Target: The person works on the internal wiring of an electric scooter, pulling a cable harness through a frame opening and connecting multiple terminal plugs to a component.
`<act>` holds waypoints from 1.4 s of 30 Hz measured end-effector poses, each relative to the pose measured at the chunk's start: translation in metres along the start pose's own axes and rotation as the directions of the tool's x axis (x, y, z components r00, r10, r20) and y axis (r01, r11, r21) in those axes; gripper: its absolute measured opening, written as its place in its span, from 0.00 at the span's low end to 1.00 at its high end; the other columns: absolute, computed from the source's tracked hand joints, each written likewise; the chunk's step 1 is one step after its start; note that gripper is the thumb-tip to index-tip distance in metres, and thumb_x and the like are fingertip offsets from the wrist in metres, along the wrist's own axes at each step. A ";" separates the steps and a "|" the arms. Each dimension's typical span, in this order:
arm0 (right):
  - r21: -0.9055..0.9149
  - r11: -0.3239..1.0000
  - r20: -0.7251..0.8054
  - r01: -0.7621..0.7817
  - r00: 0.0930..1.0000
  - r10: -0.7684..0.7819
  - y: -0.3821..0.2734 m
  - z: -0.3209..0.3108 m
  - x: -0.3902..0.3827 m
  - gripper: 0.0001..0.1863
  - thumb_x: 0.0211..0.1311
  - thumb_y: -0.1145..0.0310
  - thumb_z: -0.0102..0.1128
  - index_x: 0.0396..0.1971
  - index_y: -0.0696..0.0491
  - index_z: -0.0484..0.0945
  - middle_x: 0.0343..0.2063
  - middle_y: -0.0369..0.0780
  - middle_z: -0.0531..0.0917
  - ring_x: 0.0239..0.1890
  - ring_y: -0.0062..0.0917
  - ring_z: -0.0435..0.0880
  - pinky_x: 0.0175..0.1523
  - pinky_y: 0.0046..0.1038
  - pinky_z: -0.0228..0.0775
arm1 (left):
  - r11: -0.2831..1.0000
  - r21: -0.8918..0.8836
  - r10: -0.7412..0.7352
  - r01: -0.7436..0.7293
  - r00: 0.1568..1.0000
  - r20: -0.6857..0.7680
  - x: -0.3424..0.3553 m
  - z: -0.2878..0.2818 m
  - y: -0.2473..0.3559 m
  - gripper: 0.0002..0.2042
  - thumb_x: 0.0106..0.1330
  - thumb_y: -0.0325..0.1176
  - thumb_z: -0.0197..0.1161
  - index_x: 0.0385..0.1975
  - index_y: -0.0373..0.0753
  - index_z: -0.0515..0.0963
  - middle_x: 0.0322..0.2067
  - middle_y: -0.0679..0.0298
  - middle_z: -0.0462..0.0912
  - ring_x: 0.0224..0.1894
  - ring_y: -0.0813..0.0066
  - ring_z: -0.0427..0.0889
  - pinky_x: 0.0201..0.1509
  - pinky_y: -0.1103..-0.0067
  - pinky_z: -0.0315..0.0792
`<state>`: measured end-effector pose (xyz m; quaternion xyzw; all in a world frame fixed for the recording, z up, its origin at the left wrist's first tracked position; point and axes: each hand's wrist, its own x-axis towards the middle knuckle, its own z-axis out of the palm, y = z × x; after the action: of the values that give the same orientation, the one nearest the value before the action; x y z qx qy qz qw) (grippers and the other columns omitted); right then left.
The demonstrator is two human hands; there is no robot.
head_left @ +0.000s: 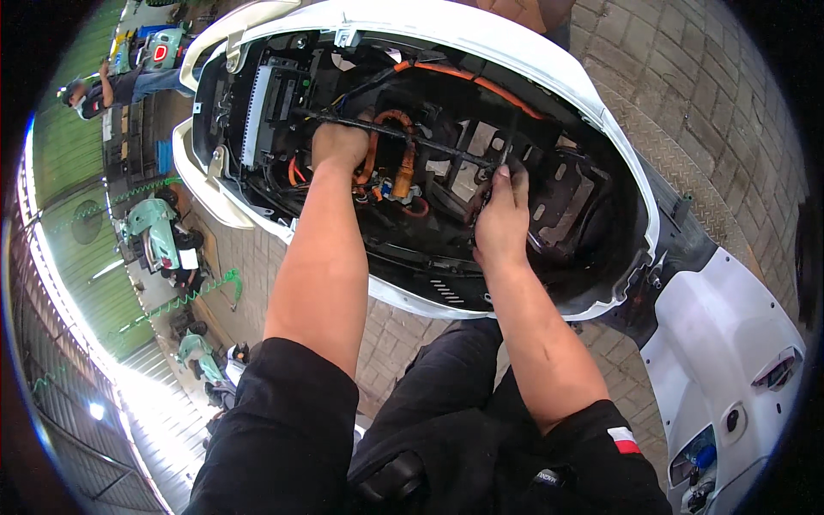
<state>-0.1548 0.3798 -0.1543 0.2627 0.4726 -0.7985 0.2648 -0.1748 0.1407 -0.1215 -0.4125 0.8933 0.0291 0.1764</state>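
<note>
Both my arms reach down into the open body of a white scooter (549,62), whose dark inner bay shows frame parts and wiring. My left hand (342,148) is deep in the bay, beside a thick orange cable (403,167) and below a black wrapped harness (429,146). Its fingers are hidden under the harness and in shadow. Over the metal bracket plates in the bay, my right hand (502,210) is closed around a slim metal tool (507,148), its thumb pointing away from me. The tool's lower part is hidden by the hand.
A finned metal box (260,116) sits at the bay's left end. Another orange cable (468,79) runs along the far wall. A white front panel (721,335) stands at right. At far left are a co-worker (103,93), green scooters (153,232) and a coiled green hose (232,279).
</note>
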 end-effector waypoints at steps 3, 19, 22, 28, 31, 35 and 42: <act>-0.186 0.967 -0.003 0.175 0.984 -0.179 0.001 -0.004 0.000 0.16 0.74 0.65 0.42 0.52 0.59 0.71 0.38 0.42 0.78 0.38 0.26 0.75 0.45 0.28 0.66 | 0.999 -0.033 0.009 -0.009 1.000 0.009 -0.003 -0.002 0.002 0.30 0.69 0.57 0.46 0.56 0.36 0.75 0.56 0.42 0.73 0.62 0.46 0.69 0.64 0.65 0.64; -0.585 0.564 0.437 0.583 0.812 -0.385 -0.043 -0.049 0.030 0.27 0.57 0.78 0.56 0.58 0.58 0.64 0.33 0.55 0.81 0.38 0.53 0.81 0.45 0.39 0.72 | 0.997 0.017 0.072 -0.073 0.996 0.051 -0.010 -0.010 0.015 0.30 0.71 0.54 0.43 0.55 0.31 0.74 0.59 0.44 0.72 0.64 0.50 0.67 0.67 0.67 0.61; -0.681 0.489 0.462 0.545 0.838 -0.291 -0.070 -0.037 0.025 0.32 0.52 0.79 0.62 0.59 0.55 0.65 0.28 0.52 0.79 0.35 0.48 0.81 0.42 0.41 0.71 | 0.974 0.130 0.203 -0.184 0.967 -0.156 0.004 0.006 -0.014 0.28 0.72 0.52 0.39 0.49 0.35 0.79 0.50 0.44 0.79 0.55 0.47 0.76 0.60 0.63 0.69; -0.559 0.036 0.719 0.828 0.505 -0.477 -0.065 -0.056 0.054 0.12 0.58 0.71 0.63 0.42 0.56 0.80 0.26 0.48 0.79 0.28 0.47 0.78 0.39 0.41 0.71 | 1.000 -0.030 -0.006 0.006 1.000 0.010 -0.004 -0.002 0.013 0.25 0.73 0.50 0.42 0.52 0.36 0.77 0.56 0.44 0.74 0.60 0.47 0.70 0.65 0.64 0.64; -0.683 0.236 0.604 0.692 0.716 -0.350 -0.059 -0.040 0.045 0.11 0.62 0.65 0.61 0.30 0.60 0.81 0.23 0.49 0.78 0.28 0.48 0.77 0.36 0.39 0.70 | 0.987 0.149 0.049 -0.057 0.997 0.057 0.014 0.007 -0.016 0.25 0.72 0.51 0.44 0.49 0.35 0.78 0.54 0.42 0.75 0.58 0.44 0.72 0.62 0.62 0.66; -0.569 0.768 0.370 0.294 0.926 -0.080 -0.050 -0.038 0.035 0.21 0.70 0.59 0.53 0.21 0.60 0.76 0.15 0.39 0.74 0.20 0.28 0.75 0.29 0.32 0.64 | 0.999 -0.012 -0.046 0.046 0.998 -0.053 0.018 0.019 -0.015 0.22 0.72 0.47 0.44 0.48 0.38 0.79 0.50 0.40 0.78 0.56 0.45 0.74 0.61 0.60 0.67; 0.055 0.971 0.159 -0.231 0.963 0.220 -0.028 -0.013 0.018 0.13 0.70 0.57 0.54 0.40 0.52 0.77 0.25 0.34 0.79 0.19 0.18 0.75 0.21 0.24 0.65 | 0.996 -0.088 -0.022 0.017 0.998 -0.064 0.032 0.027 -0.040 0.34 0.64 0.61 0.52 0.45 0.28 0.79 0.50 0.37 0.76 0.59 0.44 0.72 0.62 0.64 0.67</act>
<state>-0.1847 0.3996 -0.1542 0.2628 0.3886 -0.7975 0.3794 -0.1564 0.0968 -0.1543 -0.4293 0.8923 0.0529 0.1292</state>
